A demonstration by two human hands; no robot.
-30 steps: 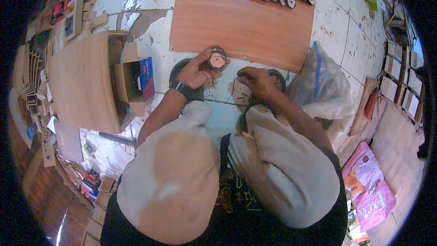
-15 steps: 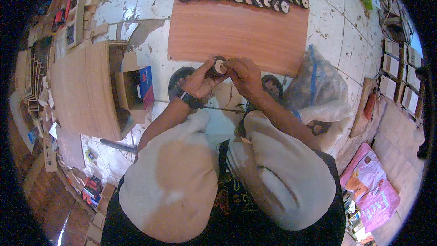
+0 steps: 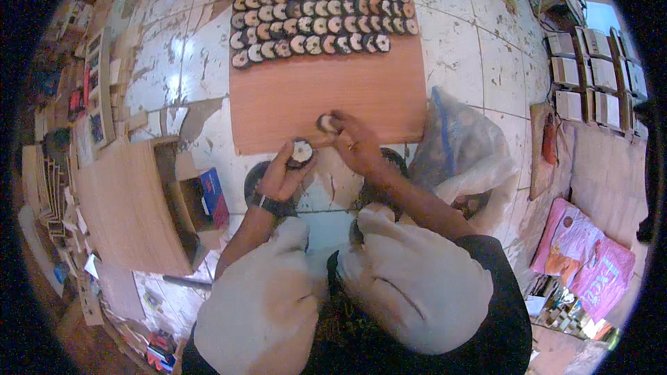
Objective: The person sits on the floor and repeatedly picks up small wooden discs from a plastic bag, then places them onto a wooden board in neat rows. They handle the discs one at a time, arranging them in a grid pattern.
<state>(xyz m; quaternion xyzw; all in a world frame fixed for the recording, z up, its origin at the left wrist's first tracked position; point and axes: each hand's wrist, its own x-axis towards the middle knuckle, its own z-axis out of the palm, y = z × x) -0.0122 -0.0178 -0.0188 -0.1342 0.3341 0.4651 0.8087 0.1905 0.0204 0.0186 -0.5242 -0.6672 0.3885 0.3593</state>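
Head view: I see a brown board (image 3: 326, 90) on scuffed floor tiles (image 3: 479, 48), overlapping discs (image 3: 319, 26) lining its far part. Wood grain shows from there to the near edge, where the left hand (image 3: 280, 179) grips a pale-faced disc (image 3: 301, 153) and the right hand (image 3: 360, 147) pinches another disc (image 3: 325, 123). A plastic bag (image 3: 462, 142) crowds the right edge.
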